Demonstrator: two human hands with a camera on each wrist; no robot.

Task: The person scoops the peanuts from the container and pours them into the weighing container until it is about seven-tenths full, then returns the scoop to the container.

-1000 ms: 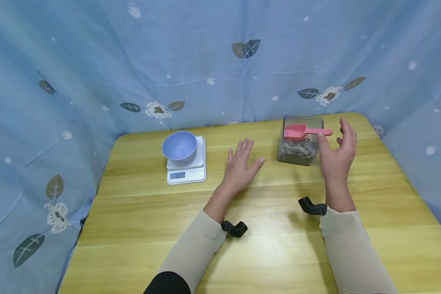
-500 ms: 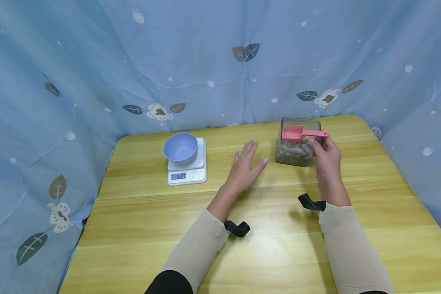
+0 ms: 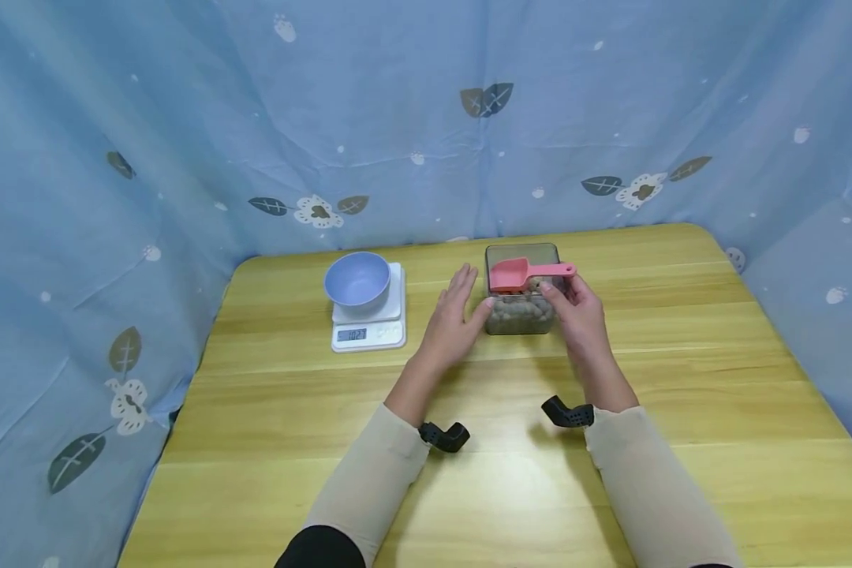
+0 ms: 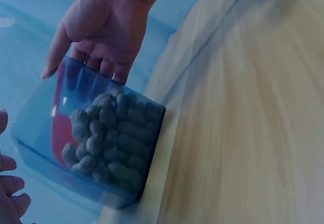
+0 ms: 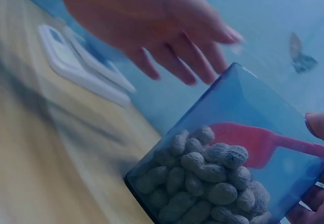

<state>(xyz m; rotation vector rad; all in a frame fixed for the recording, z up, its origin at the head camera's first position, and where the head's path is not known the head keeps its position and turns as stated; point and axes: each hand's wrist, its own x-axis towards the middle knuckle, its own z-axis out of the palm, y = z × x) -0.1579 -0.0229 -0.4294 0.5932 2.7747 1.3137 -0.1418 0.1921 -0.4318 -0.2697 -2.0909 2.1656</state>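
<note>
A see-through square container (image 3: 524,251) part-filled with unshelled peanuts (image 5: 212,172) stands between the two hands. Across its top lies a pink scoop (image 3: 513,274), its handle sticking out past the right wall. My right hand (image 3: 588,327) grips the container at its right side, thumb toward the near face and fingers along the right wall, close below the scoop handle. My left hand (image 3: 449,322) is spread beside the container's left wall, thumb tip near its front left corner, holding nothing.
A white kitchen scale (image 3: 376,341) reading about 1027, decimal point unclear, stands left of the left hand. On it sits a lavender bowl (image 3: 357,285). A blue patterned curtain (image 3: 426,118) hangs behind the wooden table (image 3: 490,489).
The right hand first closed in on the container's right side. Then the container, with the scoop on it, moved left toward the left hand, which stayed spread and shifted only slightly.
</note>
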